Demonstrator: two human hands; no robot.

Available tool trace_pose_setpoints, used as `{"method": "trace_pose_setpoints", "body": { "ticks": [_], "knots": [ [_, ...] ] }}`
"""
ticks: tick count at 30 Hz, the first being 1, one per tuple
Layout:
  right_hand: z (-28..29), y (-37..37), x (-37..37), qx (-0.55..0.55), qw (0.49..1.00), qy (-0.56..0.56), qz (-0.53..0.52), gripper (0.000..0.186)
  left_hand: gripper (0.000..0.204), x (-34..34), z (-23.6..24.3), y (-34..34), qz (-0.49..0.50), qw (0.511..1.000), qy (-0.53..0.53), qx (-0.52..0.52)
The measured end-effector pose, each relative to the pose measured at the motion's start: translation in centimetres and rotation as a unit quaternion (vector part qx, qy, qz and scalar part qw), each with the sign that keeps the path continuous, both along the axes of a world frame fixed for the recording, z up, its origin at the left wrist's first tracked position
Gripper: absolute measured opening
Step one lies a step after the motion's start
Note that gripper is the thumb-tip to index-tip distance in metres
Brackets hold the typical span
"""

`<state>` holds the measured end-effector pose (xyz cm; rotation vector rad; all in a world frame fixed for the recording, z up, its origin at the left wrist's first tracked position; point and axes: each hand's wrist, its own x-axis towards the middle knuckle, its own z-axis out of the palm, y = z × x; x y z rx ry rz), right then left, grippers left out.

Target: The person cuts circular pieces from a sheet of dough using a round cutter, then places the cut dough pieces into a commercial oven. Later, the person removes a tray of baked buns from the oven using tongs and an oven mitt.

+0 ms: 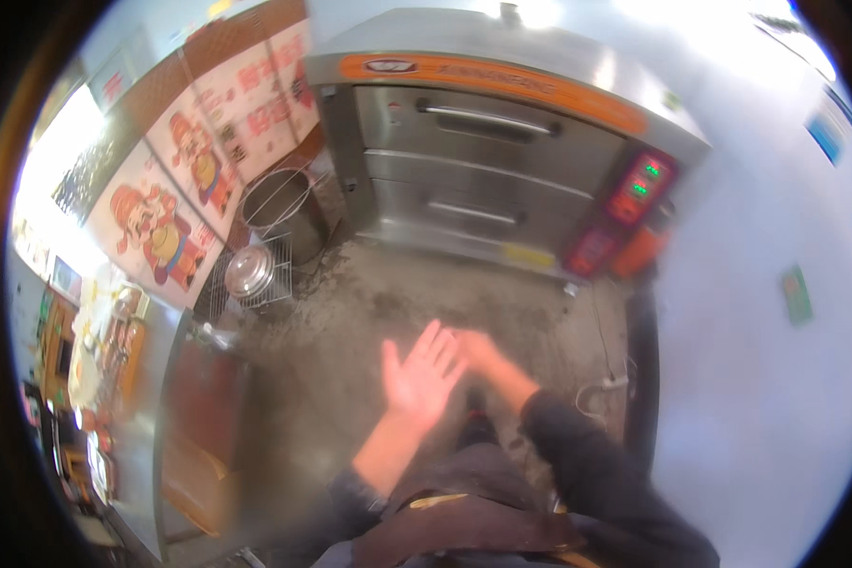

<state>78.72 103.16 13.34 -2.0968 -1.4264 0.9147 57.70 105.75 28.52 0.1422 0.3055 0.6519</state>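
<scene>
In the head view my left hand [418, 374] is raised over the floor at the lower middle, palm showing and fingers stretched out, holding nothing. My right hand [475, 350] is just to its right, at or behind the left fingertips; its fingers are blurred and partly hidden, and I cannot tell whether the hands touch. Both arms come from dark sleeves over a dark brown apron [454, 530]. Beyond them stands a two-deck steel oven [473, 170] with an orange top strip, two shut doors and a lit control panel [634, 194].
A tall steel pot [305, 232] and a rack [220, 295] with a round steel lid [249, 273] stand left of the oven. A counter [161, 379] with assorted items runs along the left, below illustrated panels [161, 227]. A white wall [757, 379] bounds the right; cables [606, 350] lie near it.
</scene>
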Motion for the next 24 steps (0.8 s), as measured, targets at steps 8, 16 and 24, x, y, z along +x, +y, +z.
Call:
{"method": "trace_pose_setpoints", "body": {
  "ticks": [8,16,24],
  "knots": [
    [15.9,37.0,29.4,0.448,0.72,-0.527,-0.054,0.04,0.069,-5.2,-17.0,12.1,0.29,0.9,0.323,-0.032],
    [11.5,39.5,34.6,0.164,0.868,-0.464,-0.058,0.055,0.066,7.4,-34.1,-3.9,0.311,0.809,0.336,-0.368],
    [-1.6,32.0,29.9,0.109,0.924,-0.364,0.038,0.051,0.056,19.9,-39.6,-2.9,0.258,0.858,0.277,-0.347]
  ]
}}
